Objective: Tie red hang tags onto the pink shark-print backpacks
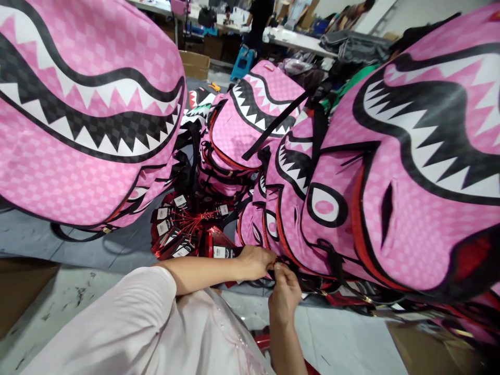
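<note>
My left hand [255, 262] is closed, its fingertips pinched together at the lower edge of the pink backpacks on the right. Close beside it, my right hand [286, 291] pinches at the same spot, with thumb and fingers pressed together. A small bit of red shows between the fingertips; what they hold is too small to name. Just above the hands is the base of a pink shark-mouth backpack [291, 229]. Left of my left hand lies a bundle of red and black hang tags [172, 229] on red strings, with more tags [222, 252] by my wrist.
A large pink backpack [86, 172] stands at the left and another [414, 219] at the right, both on a grey-covered table [117, 249]. More pink backpacks [242, 140] are stacked behind. Farther back are a blue stool [242, 62], worktables and other people.
</note>
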`<state>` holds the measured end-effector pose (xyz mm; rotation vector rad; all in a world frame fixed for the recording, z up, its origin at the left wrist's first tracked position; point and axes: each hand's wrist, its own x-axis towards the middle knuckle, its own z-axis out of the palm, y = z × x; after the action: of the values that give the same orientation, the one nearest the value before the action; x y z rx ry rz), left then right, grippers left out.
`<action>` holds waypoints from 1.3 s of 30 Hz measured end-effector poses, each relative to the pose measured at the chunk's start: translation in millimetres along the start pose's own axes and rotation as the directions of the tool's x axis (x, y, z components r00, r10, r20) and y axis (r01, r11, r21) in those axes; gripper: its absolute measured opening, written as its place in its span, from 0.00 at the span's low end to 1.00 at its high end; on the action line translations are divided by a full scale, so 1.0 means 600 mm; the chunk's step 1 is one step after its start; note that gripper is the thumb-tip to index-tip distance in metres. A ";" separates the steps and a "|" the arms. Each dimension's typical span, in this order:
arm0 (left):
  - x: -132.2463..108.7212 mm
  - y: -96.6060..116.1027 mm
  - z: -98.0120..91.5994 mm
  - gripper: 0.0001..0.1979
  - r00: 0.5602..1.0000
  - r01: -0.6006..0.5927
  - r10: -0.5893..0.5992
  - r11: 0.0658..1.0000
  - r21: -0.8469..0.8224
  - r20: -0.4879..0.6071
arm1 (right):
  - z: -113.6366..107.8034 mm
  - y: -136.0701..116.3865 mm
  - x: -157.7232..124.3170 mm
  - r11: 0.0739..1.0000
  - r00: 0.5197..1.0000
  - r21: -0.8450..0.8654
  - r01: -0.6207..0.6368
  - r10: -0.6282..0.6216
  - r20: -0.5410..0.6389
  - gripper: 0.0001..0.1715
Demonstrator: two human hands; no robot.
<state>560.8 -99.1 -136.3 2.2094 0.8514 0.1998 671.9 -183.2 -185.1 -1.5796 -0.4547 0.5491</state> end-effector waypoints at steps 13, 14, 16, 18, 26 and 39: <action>0.000 -0.007 -0.002 0.07 0.998 -0.040 0.043 0.998 -0.053 0.039 | 0.002 0.006 -0.002 0.999 1.000 0.036 -0.019 0.019 -0.010 0.20; 0.000 -0.007 -0.001 0.07 0.999 -0.028 0.029 0.999 -0.037 0.032 | 0.003 0.004 -0.003 0.999 1.000 0.037 -0.020 0.020 -0.011 0.20; -0.001 -0.005 0.003 0.06 1.000 0.000 0.000 1.000 -0.008 -0.012 | 0.007 0.000 -0.005 0.999 1.000 0.038 -0.026 0.026 -0.012 0.19; -0.003 -0.004 0.009 0.06 0.998 0.002 -0.002 1.000 -0.005 -0.060 | 0.010 -0.003 -0.006 0.999 0.999 0.043 -0.030 0.031 -0.014 0.18; -0.046 -0.061 -0.032 0.11 0.944 -0.122 0.085 0.988 -0.098 -0.319 | -0.005 -0.006 -0.011 0.998 0.999 -0.053 -0.034 0.034 -0.002 0.18; -0.201 -0.270 -0.084 0.11 0.775 0.607 -0.463 0.736 0.300 -0.431 | 0.068 0.012 -0.081 0.925 0.898 -0.316 0.210 -0.055 0.437 0.19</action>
<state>365.7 -64.2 -199.9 2.2222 1.8528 0.0992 608.1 -179.7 -190.4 -1.7558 -1.0362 0.7353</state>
